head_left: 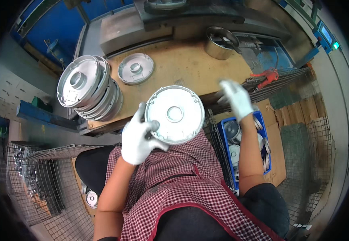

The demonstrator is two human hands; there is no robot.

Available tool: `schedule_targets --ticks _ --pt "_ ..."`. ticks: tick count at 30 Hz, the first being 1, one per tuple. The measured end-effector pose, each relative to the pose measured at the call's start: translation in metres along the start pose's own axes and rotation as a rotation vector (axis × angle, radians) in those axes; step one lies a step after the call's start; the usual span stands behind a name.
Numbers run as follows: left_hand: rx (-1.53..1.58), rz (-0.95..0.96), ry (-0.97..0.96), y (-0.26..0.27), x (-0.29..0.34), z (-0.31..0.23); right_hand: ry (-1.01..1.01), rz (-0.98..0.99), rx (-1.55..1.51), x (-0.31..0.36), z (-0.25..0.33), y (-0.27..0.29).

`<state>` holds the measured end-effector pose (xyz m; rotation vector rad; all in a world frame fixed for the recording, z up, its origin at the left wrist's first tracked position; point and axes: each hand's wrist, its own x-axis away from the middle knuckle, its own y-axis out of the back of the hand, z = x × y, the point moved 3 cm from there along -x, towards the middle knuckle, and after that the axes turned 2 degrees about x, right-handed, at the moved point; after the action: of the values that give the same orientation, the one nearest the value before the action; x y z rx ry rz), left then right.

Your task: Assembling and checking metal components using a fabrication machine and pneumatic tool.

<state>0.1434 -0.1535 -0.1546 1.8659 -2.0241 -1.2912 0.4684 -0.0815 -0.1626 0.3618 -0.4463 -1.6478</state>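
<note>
A round silver metal cover [175,113] with a raised rim and a central ring is tilted toward me above my lap, off the bench's front edge. My gloved left hand [136,138] grips it by its left rim, the thumb below and the fingers along the edge. To the right, my gloved right hand [236,98] hangs in the air, apart from the cover. Its fingers are stretched out, somewhat smeared by motion, and nothing shows in them. Another such metal cover [144,71] lies flat on the wooden bench [178,60].
Stacked metal covers [80,86] lean at the bench's left end. A metal pot [218,48] with something dark in it stands at the back right, near a red hand tool [267,76]. Below my right arm sits a blue crate [225,138] of metal parts. Wire cages [46,168] flank me.
</note>
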Motion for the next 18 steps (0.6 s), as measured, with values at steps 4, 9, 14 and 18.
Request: schedule_targets --ticks 4,9,14,18 --pt "0.031 0.071 -0.172 0.018 0.023 -0.026 0.122 0.669 -0.515 0.076 0.014 -0.048" --pt "0.105 0.01 -0.221 0.024 0.035 -0.038 0.025 0.727 -0.704 0.099 0.021 -0.053" --pt "0.042 -0.014 -0.189 0.025 0.043 -0.036 0.031 0.747 -0.644 0.097 0.027 -0.052" --pt "0.081 -0.01 -0.173 0.025 0.045 -0.034 0.018 0.739 -0.663 0.103 0.032 -0.051"
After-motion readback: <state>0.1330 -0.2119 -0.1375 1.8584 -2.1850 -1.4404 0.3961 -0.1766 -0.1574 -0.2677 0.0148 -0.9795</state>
